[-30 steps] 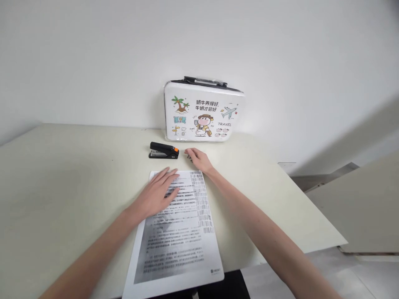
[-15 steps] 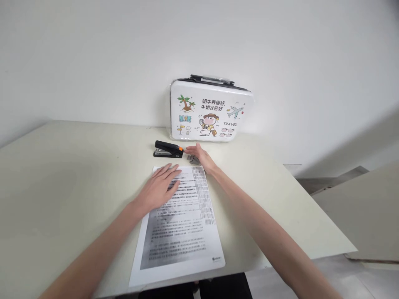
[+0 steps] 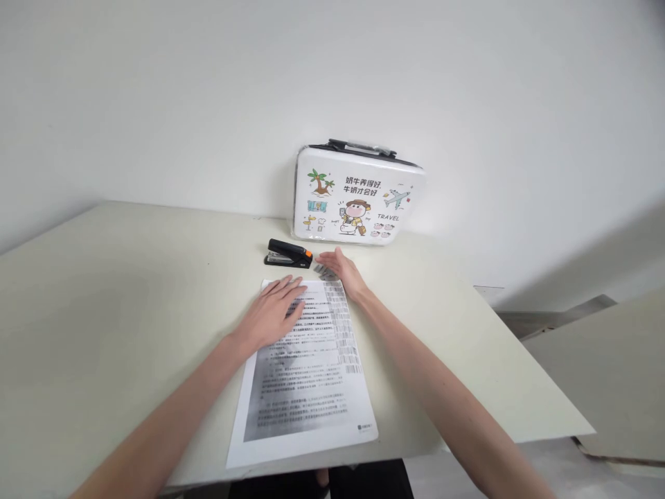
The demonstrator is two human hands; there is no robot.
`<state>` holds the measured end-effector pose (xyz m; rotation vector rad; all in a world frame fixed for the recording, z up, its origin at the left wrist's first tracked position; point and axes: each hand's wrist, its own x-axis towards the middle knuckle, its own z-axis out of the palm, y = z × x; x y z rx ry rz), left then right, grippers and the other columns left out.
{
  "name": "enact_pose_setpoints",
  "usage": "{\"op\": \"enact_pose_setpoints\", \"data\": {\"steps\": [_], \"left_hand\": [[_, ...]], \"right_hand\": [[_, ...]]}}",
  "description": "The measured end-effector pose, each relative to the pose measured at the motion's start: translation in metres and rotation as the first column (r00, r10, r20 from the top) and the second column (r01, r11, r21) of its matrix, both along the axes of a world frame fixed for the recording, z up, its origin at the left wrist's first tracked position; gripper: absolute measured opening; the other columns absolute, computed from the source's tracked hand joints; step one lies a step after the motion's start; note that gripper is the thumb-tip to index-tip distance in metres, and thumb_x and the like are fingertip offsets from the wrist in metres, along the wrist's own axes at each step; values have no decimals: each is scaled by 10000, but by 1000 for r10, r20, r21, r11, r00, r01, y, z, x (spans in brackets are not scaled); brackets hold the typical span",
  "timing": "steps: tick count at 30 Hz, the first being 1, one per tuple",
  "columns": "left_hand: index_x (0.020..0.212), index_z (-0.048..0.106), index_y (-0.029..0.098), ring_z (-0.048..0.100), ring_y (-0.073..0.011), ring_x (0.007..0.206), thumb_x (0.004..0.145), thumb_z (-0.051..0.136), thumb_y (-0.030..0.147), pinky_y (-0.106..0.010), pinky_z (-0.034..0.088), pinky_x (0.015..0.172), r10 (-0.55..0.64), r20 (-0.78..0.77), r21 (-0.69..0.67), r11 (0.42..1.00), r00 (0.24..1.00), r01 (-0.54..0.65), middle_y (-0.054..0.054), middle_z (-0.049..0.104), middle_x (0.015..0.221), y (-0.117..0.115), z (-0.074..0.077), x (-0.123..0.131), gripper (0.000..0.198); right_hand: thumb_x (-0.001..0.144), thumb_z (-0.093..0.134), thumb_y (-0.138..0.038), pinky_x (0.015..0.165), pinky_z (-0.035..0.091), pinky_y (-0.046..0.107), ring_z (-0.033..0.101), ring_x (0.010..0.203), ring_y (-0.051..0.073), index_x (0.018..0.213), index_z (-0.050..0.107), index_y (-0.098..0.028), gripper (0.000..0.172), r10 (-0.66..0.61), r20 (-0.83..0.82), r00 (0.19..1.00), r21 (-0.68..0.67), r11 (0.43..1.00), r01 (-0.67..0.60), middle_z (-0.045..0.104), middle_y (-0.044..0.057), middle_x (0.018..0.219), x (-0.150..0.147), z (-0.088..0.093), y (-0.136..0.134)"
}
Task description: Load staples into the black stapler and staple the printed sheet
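My left hand (image 3: 270, 313) lies flat on the upper left of a printed sheet of paper (image 3: 306, 398), its fingers spread. The sheet has lines of text, a dark grey shaded patch and barcodes down its right edge. Just beyond its top edge is a black stapler (image 3: 288, 254) with an orange end piece. My right hand (image 3: 346, 270) rests on edge at the sheet's top right corner, fingers stretched towards the stapler and thumb raised. Small grey staple strips (image 3: 326, 272) lie beside its palm, partly hidden by it. I see nothing gripped in either hand.
A white case (image 3: 358, 197) with cartoon prints and a black handle stands at the back of the pale table (image 3: 156, 277), against the wall (image 3: 208, 104). The table's right edge slants towards me, with a pale panel (image 3: 597, 367) beyond it.
The view has shifted slightly, so the things appear a little further right. My right hand's fingers have drawn in slightly by the staple strips. My left hand stays on the paper.
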<state>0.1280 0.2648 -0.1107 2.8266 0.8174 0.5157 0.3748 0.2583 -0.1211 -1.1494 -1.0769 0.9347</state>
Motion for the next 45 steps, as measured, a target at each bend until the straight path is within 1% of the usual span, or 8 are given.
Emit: {"op": "enact_pose_setpoints", "data": {"steps": [8,11,14,20,26,33,39,45], "left_hand": [[1439,623,215,395,-282,1548,1082,380,528,-474,277,1294,-5,11,-34,999,1000,5,-64,506,1622,1,-1,-5,533],[1464,605,228,375,-294,1558,1038,455,610,-479,261,1301,-17,-15,-60,998,1000,16,-64,455,1655,4,-2,-8,592],[1491,585,216,347,-301,1571,1026,468,627,-494,239,1307,-21,-48,-80,997,999,17,-68,424,1672,6,-2,-9,631],[1486,592,228,342,-301,1574,1017,474,625,-503,232,1308,-36,-36,-102,994,999,33,-62,432,1668,6,1,-11,625],[1476,603,213,367,-297,1562,1032,447,582,-480,238,1308,-34,-20,-99,995,999,32,-68,458,1652,5,2,-11,598],[1464,602,199,386,-295,1551,1059,400,548,-504,282,1289,-24,-5,-58,998,1000,23,-84,489,1632,7,-1,-14,571],[1392,628,158,441,-299,1517,1047,382,531,-482,336,1266,43,94,-39,998,995,-40,-127,598,1530,13,2,-13,565],[1262,668,202,547,-307,1415,993,443,486,-480,391,1231,174,212,-87,983,962,-159,-105,697,1384,19,6,-12,451]], "right_hand": [[1008,450,-659,1162,463,446,678,1265,250,1076,717,-222,517,-232,116,966,109,969,220,762,112,1261,0,-17,-9],[951,599,-591,1165,468,445,661,1282,252,1132,688,-231,412,-250,182,951,136,964,228,734,113,1305,2,-23,-19],[828,776,-469,1199,437,446,628,1330,255,1231,632,-241,484,-248,262,933,166,964,210,696,114,1364,4,-28,-27],[791,779,-333,1221,407,484,617,1341,260,1246,603,-250,494,-248,398,883,178,965,191,685,105,1371,7,-37,-25],[843,724,-335,1218,415,478,612,1353,256,1267,589,-234,456,-257,434,864,174,964,199,671,125,1391,9,-38,-26],[876,690,-414,1200,451,478,624,1339,245,1259,606,-247,426,-269,402,875,164,962,220,674,122,1394,27,-38,-55],[877,657,-466,1126,517,461,712,1173,242,1139,656,-228,353,-282,390,877,129,959,251,750,122,1227,65,-30,-80],[893,637,-444,1037,555,439,742,1046,245,1021,706,-225,263,-288,403,868,109,957,268,790,95,1076,67,-21,-95]]}}
